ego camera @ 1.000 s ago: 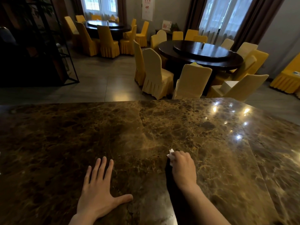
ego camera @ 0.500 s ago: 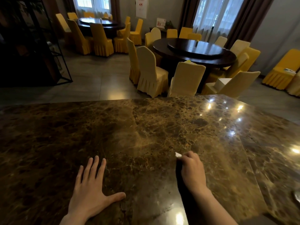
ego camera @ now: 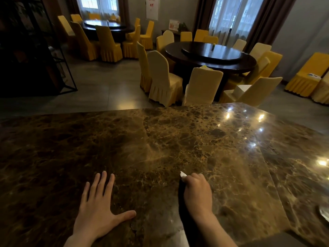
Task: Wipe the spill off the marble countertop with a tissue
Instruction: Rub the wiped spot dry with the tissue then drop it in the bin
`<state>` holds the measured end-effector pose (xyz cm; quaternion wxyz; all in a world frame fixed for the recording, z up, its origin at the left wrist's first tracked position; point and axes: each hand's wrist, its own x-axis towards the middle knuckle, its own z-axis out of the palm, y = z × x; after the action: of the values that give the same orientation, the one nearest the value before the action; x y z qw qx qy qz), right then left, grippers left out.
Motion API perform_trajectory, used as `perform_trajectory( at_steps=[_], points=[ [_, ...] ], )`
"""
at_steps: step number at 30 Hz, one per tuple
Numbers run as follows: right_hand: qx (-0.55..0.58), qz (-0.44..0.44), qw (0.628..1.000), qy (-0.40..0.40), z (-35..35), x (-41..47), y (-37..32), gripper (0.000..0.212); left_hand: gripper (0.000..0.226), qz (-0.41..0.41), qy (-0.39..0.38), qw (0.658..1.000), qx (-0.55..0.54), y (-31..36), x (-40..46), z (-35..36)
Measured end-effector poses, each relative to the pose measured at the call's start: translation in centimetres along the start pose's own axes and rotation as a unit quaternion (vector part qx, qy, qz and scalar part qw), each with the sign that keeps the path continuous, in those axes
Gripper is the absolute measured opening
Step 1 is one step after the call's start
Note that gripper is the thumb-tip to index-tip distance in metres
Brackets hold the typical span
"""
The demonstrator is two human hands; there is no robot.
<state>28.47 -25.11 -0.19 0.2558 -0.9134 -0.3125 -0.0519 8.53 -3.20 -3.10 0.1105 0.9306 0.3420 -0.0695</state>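
Observation:
A glossy brown marble countertop (ego camera: 160, 143) fills the lower half of the head view. My right hand (ego camera: 196, 195) rests on it near the middle, fingers curled over a white tissue (ego camera: 183, 174); only a small corner of the tissue pokes out beyond the knuckles. My left hand (ego camera: 98, 209) lies flat on the marble to the left, fingers spread, holding nothing. A faint smeared patch shows on the marble ahead of the right hand; I cannot make out a distinct spill.
Beyond the counter's far edge stand round dark dining tables (ego camera: 210, 52) ringed by yellow covered chairs (ego camera: 160, 77). A black metal shelf frame (ego camera: 58, 56) is at the left. A shiny object's rim (ego camera: 324, 212) shows at the counter's right edge.
My right hand has slid a little to the right and back with the tissue on the marble. Less tissue shows than before. The left hand stays flat in place.

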Motion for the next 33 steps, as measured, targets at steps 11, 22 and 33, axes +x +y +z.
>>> perform_trajectory(
  at_steps=[11, 22, 33],
  points=[
    [0.008, -0.066, 0.996, -0.064, 0.4, -2.5, 0.5, 0.01, 0.149, 0.004, 0.009, 1.0, -0.007, -0.3, 0.2, 0.4],
    [-0.019, -0.014, 0.999, -0.031, 0.5, -2.8, -1.9, 0.028, 0.151, 0.009, 0.041, 0.999, -0.019, -0.4, 0.1, 0.9],
    [0.103, -0.023, 0.992, -0.07, -2.1, -6.9, -3.0, 0.03, 0.148, 0.018, 0.028, 0.999, -0.021, -0.4, -0.4, 0.4]
  ],
)
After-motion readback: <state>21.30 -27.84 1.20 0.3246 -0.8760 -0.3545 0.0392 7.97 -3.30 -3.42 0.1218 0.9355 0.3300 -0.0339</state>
